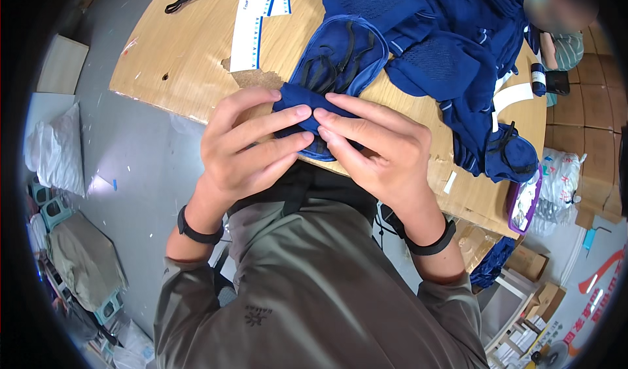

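At the near edge of the table, my left hand [252,143] and my right hand [376,143] grip a folded piece of navy blue cloth [304,97] from both sides. The fingertips meet near its middle, with the thumbs hidden beneath or behind it. Under and just beyond the cloth lies a flat navy blue pouch [363,48] with a rounded edge and loose black cords [327,68] on top. Part of the pouch's rim shows below my fingers at the table edge.
A big heap of navy blue garments [432,35] covers the far right of the wooden table [176,48]. White printed paper strips [247,42] lie far left. A corded blue pouch [513,153] and a purple-rimmed tray [525,202] sit at right. Another person [566,52] is beyond, near cartons [579,114].
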Available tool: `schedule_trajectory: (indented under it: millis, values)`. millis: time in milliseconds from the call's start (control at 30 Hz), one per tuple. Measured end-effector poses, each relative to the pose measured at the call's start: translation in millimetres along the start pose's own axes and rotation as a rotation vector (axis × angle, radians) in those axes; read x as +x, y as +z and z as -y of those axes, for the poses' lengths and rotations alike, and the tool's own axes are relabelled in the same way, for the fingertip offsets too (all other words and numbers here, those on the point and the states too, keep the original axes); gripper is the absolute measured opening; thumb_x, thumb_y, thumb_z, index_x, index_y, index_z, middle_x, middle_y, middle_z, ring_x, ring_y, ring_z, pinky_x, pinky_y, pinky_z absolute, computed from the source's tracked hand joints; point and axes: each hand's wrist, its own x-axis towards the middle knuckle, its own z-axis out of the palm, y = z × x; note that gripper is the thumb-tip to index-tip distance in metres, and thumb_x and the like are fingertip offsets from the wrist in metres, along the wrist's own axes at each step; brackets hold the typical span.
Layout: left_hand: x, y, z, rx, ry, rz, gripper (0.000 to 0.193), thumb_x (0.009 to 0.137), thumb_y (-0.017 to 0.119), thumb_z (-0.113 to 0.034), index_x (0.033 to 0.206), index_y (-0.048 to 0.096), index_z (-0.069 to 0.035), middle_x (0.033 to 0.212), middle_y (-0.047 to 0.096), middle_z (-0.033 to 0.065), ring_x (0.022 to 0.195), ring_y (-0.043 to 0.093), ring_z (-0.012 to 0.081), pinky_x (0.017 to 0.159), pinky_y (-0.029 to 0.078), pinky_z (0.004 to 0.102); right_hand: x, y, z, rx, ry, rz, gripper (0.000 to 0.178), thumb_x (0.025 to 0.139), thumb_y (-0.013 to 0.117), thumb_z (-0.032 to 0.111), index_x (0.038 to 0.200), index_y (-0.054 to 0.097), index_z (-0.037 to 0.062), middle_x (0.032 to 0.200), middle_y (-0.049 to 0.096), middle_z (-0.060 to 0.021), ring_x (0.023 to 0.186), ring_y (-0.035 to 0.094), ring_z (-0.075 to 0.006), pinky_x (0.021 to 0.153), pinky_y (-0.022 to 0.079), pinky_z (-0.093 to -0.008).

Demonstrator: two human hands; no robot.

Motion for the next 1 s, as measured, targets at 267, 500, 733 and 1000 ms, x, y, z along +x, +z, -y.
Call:
schedule_trajectory:
  millis: [267,500,733,1000]
  values:
    - [-3,1,1,0.039,0.083,-0.018,0.023,0.064,0.083,-0.011,0.085,0.077,-0.016,0.115,0.073,-0.0014,0.114,0.063,0.0336,0.087,0.054,0.0411,-2,-6,0,-0.003,-0.087,0.006,0.019,0.069,0.082,0.006,0.087,0.076,0.0108,0.104,0.074,-0.009,0.074,0.072,-0.0215,0.062,0.058,-0.0298]
    - [-4,4,-1,-0.074,0.042,0.056,0.022,0.066,0.082,-0.006,0.086,0.076,-0.012,0.119,0.071,0.0048,0.123,0.061,0.0362,0.1,0.051,0.0482,3,-8,6,-0.074,-0.157,0.041,0.021,0.068,0.082,0.002,0.088,0.076,0.0036,0.106,0.073,-0.0144,0.083,0.073,-0.026,0.07,0.06,-0.032]
    - [1,0,4,-0.178,0.047,0.117,0.022,0.065,0.079,-0.005,0.086,0.077,-0.008,0.118,0.07,0.0142,0.122,0.06,0.0433,0.101,0.051,0.0508,7,-12,2,0.026,-0.183,0.156,0.028,0.071,0.08,0.004,0.098,0.072,0.0036,0.111,0.069,-0.0137,0.098,0.069,-0.0312,0.081,0.059,-0.0386]
    - [2,-1,4,-0.295,-0.012,0.081,0.015,0.066,0.079,-0.002,0.079,0.074,-0.006,0.124,0.067,0.0147,0.125,0.059,0.0388,0.1,0.053,0.0481,12,-21,-2,0.162,-0.143,0.263,0.028,0.071,0.08,0.001,0.098,0.072,0.0034,0.11,0.07,-0.0108,0.097,0.068,-0.0306,0.08,0.059,-0.0383]
